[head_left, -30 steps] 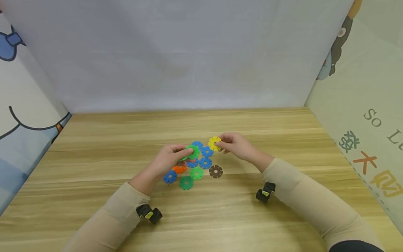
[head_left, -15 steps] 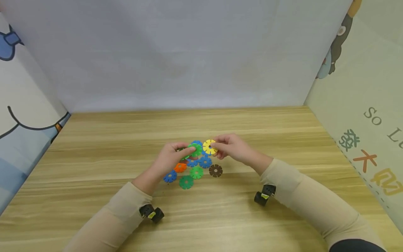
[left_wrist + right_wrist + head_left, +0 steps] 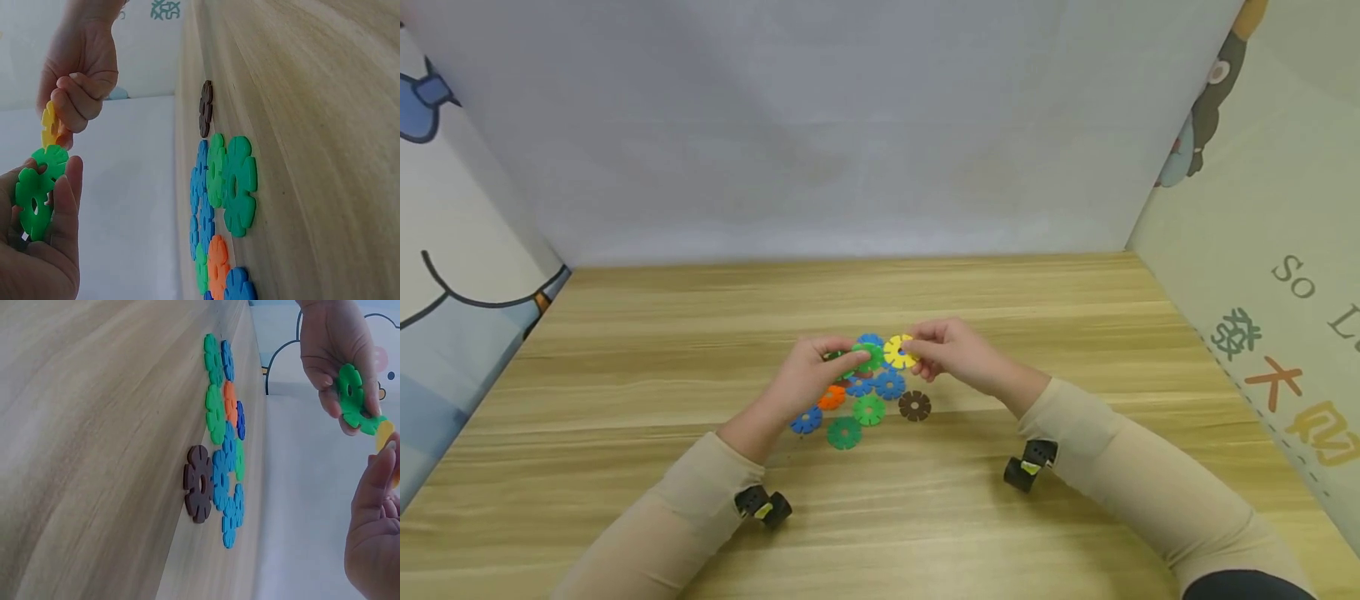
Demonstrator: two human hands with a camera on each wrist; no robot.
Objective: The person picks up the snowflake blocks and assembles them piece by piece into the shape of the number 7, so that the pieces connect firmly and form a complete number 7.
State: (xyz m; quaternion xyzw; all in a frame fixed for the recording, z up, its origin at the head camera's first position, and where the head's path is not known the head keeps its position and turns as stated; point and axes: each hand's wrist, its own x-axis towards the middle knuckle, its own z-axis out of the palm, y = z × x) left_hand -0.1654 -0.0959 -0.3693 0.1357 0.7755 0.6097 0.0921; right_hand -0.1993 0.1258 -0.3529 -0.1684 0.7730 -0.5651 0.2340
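Green disc pinched in left hand, yellow disc pinched in right hand, edges meeting just above loose discs on table. Joining seemingly underway; loose discs left unjoined.

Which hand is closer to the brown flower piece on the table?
The right hand. It is held just above and a little right of the brown flower piece, pinching a yellow piece. The left hand is farther off to the left, beyond the blue and green pieces.
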